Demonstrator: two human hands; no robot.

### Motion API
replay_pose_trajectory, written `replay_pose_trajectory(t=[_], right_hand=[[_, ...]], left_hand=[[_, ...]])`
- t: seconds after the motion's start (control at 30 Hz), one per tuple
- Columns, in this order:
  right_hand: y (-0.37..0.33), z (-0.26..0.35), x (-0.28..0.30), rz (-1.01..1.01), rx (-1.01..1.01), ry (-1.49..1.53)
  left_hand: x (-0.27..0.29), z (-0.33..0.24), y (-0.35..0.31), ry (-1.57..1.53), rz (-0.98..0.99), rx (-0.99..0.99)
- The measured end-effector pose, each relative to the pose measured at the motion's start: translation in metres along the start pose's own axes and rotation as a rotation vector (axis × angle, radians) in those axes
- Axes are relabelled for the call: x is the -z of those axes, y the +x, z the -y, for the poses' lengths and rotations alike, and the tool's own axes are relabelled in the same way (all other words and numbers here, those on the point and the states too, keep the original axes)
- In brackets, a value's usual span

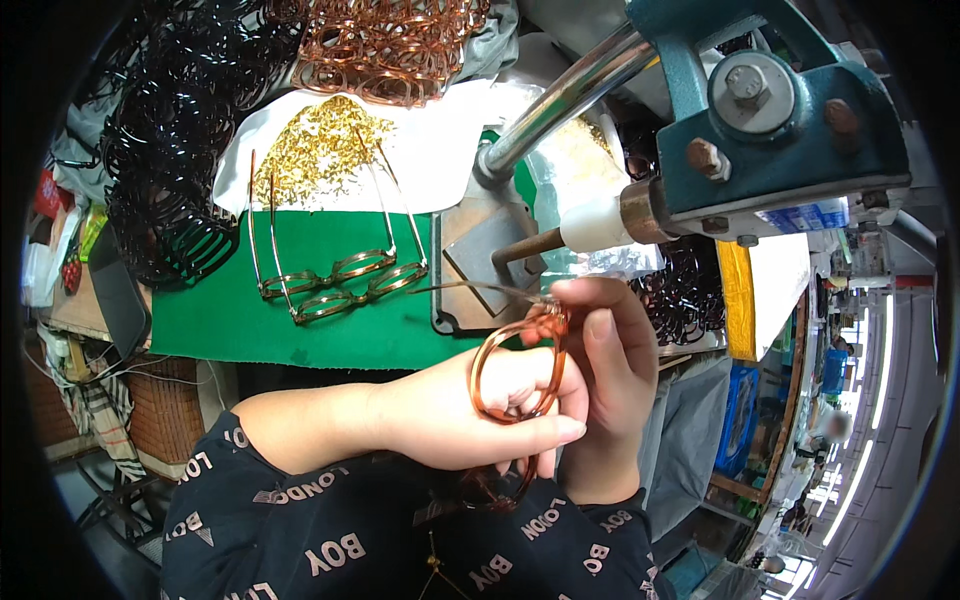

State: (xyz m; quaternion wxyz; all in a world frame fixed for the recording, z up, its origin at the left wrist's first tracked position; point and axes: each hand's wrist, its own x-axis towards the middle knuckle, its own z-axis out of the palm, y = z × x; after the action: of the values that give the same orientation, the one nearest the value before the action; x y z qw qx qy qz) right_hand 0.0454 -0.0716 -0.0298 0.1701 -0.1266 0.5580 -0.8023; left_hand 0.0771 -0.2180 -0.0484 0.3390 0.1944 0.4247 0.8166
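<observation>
Teal press (785, 165) — both hands (450, 415) (618, 385) hold brown frame (477, 378).

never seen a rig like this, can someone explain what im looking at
No robot here: just one wide, curved picture from a camera on a person's head, looking down. The left hand and right hand hold a brown glasses frame. On the green surface rest two more glasses frames. Behind them, a white sheet carries small gold-coloured pieces, with heaped black frames and heaped brown frames nearby. The teal metal block at right is part of a machine; a rod juts left from it.
</observation>
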Motion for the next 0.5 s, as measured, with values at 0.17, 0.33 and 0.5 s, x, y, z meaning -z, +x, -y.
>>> replay_pose_trajectory(t=[0.17, 0.33, 0.5], right_hand=[[-0.004, 0.014, 0.02, -0.084, 0.249, -0.329], [-0.012, 0.013, 0.037, -0.194, 0.293, -0.3], [-0.014, 0.02, 0.047, -0.248, 0.314, -0.335]], left_hand=[[0.006, -0.027, 0.016, 0.028, -0.141, -0.076], [0.012, -0.039, 0.032, 0.037, -0.173, -0.054], [0.012, -0.037, 0.044, 0.015, -0.174, -0.06]])
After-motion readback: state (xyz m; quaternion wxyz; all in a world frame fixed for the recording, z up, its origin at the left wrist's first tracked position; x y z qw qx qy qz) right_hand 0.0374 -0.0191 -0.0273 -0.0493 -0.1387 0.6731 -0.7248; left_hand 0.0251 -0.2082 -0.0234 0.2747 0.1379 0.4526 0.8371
